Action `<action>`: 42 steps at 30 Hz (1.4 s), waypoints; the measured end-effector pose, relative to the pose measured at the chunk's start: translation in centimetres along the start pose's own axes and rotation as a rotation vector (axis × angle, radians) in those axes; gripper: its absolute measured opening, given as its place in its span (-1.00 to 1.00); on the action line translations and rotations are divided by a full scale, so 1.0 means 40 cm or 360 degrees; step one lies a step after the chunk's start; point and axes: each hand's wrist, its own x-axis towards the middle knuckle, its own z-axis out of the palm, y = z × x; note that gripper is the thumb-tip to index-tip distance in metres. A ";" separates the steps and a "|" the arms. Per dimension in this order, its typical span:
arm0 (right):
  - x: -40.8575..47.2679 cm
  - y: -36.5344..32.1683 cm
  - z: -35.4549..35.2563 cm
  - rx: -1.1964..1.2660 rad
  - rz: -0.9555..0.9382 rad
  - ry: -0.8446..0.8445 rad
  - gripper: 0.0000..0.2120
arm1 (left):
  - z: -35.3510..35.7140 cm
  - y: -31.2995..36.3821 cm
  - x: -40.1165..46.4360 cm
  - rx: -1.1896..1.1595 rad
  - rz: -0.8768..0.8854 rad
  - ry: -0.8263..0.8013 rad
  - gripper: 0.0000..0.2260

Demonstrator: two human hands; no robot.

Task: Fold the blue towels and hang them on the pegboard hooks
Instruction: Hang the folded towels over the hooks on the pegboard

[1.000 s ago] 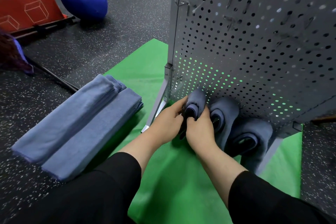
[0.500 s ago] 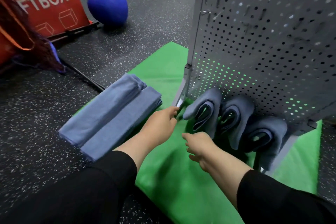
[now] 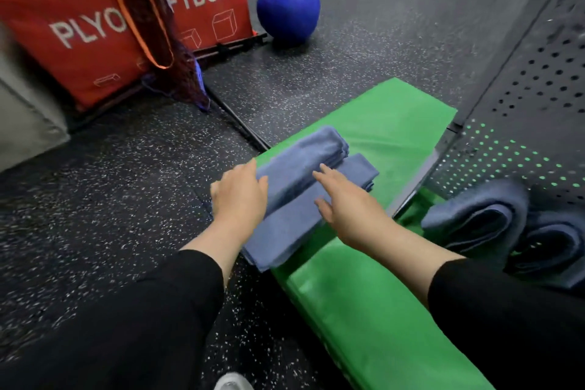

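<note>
A second ago both our hands were at the foot of the pegboard (image 3: 538,79), working on a looped towel there; half a second ago they had let go, and now they have swung to the centre of the frame, over the two folded blue towels (image 3: 304,199) lying side by side, partly on the green mat (image 3: 395,123) and partly on the speckled floor. Our left hand (image 3: 240,196) lies on the left-hand towel, fingers loosely curved over its near end, while our right hand (image 3: 345,203) hovers with fingers spread and straight just above the right-hand towel; whether it touches the cloth we cannot tell. We judge this to mean one hanging step is finished and the next towel is about to be picked up. The hung towels (image 3: 481,218) sit at the right edge of the frame, low against the pegboard. As for containers, only the red box (image 3: 72,25) at upper left qualifies, and it is closed, its contents hidden.
</note>
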 end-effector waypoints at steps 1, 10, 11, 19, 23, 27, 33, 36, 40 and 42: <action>0.033 -0.002 0.014 -0.0086 -0.0041 -0.0041 -0.43 | 0.015 -0.010 0.014 -0.0005 0.0018 -0.0026 -0.69; 0.176 0.035 0.084 -0.0507 -0.0010 -0.0273 -0.38 | 0.066 -0.001 0.134 -0.0139 0.0015 -0.0141 -0.72; 0.176 0.037 0.086 -0.0509 -0.0021 -0.0263 -0.37 | 0.061 0.004 0.141 -0.0148 0.0045 -0.0160 -0.77; 0.137 0.045 0.047 -0.0266 -0.0034 0.0242 -0.15 | -0.107 0.073 0.117 -0.1220 0.0044 -0.0587 -0.85; 0.066 0.072 -0.001 0.0008 -0.0106 0.0738 -0.29 | -0.138 0.124 0.076 -0.1967 -0.0053 -0.1049 -0.84; -0.061 0.099 -0.039 0.0423 -0.0144 0.0950 -0.55 | -0.115 0.175 0.029 -0.1956 -0.0031 -0.1368 -0.73; -0.211 0.153 -0.074 0.0377 0.0207 0.0771 -0.68 | -0.034 0.267 -0.033 -0.1410 0.0263 -0.1285 -0.76; -0.225 0.172 -0.101 0.0293 0.0481 0.0707 -0.74 | -0.006 0.322 -0.091 -0.1338 0.0538 -0.0737 -0.71; -0.211 0.171 -0.130 0.0310 0.0584 0.0763 -0.80 | 0.040 0.353 -0.175 -0.0966 0.1054 -0.0578 -0.23; -0.205 0.169 -0.134 0.0291 0.0621 0.0768 -0.84 | 0.077 0.360 -0.184 -0.0829 0.0942 -0.0418 -0.22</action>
